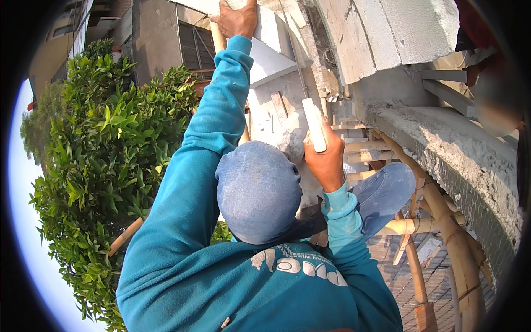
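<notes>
My left hand (238, 21) reaches far forward to the upper edge of the picture, its thumb and fingers spread. It rests by the top of a bamboo pole (218, 40), beside a pale grey slab (271, 63). The fingertips are cut off, so its contact there is partly hidden. Nearer to me, my right hand (326, 157) is closed round a narrow, pale wooden block (314, 124) that points up and away. Below it are my bent knees in blue denim (259, 191).
Leafy bushes (110, 122) fill the left side. Bamboo scaffolding (437, 210) runs down the right, beside a rough concrete ledge (470, 144). Pale concrete panels (381, 33) stand at the upper right. Another person, blurred, is at the far right edge. A tiled surface (398, 276) lies below.
</notes>
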Demonstrator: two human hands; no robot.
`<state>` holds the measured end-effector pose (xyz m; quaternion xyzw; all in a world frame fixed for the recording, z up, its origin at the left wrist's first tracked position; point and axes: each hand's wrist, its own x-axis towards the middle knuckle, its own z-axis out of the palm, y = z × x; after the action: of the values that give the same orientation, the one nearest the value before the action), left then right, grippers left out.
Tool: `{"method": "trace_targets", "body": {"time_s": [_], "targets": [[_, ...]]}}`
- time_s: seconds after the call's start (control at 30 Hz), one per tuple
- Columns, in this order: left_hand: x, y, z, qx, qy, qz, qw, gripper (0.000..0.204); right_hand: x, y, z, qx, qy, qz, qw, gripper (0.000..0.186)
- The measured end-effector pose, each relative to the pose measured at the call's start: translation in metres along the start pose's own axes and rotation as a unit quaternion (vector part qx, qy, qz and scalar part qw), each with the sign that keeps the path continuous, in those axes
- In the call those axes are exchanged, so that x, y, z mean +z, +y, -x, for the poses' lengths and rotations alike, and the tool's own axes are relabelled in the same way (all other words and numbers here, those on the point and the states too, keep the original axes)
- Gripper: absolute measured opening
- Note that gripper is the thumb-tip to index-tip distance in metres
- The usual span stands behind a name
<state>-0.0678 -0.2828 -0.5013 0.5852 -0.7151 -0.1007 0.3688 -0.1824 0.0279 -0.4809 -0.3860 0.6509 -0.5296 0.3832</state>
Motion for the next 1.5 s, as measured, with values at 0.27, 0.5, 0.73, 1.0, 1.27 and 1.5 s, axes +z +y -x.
{"method": "trace_targets", "body": {"time_s": [0.27, 0.5, 0.73, 1.0, 1.27, 1.5], "targets": [[0.011, -0.015, -0.010, 0.080, 0.017, -0.039, 0.996, 0.046, 0.007, 0.035, -0.032, 0.033, -0.032, 0.023, 0.999, 0.043], [0.023, -0.023, -0.004, 0.037, 0.088, -0.038, 0.995, 0.051, 0.007, 0.029, -0.015, 0.056, -0.026, 0.020, 0.998, 0.046], [0.002, -0.029, -0.005, -0.143, -0.137, 0.052, 0.979, 0.057, 0.000, 0.032, -0.026, 0.043, -0.053, 0.062, 0.996, 0.051], [0.027, -0.021, 0.001, -0.085, 0.023, -0.023, 0.996, 0.052, 0.008, 0.038, -0.022, 0.017, -0.006, 0.013, 1.000, 0.039], [0.024, -0.021, 0.006, -0.111, 0.027, -0.023, 0.993, 0.055, 0.015, 0.045, -0.028, -0.043, -0.009, 0.053, 0.998, 0.036], [0.027, -0.017, 0.007, -0.126, 0.023, -0.009, 0.992, 0.057, 0.015, 0.067, -0.056, 0.062, -0.055, 0.026, 0.996, 0.033]]}}
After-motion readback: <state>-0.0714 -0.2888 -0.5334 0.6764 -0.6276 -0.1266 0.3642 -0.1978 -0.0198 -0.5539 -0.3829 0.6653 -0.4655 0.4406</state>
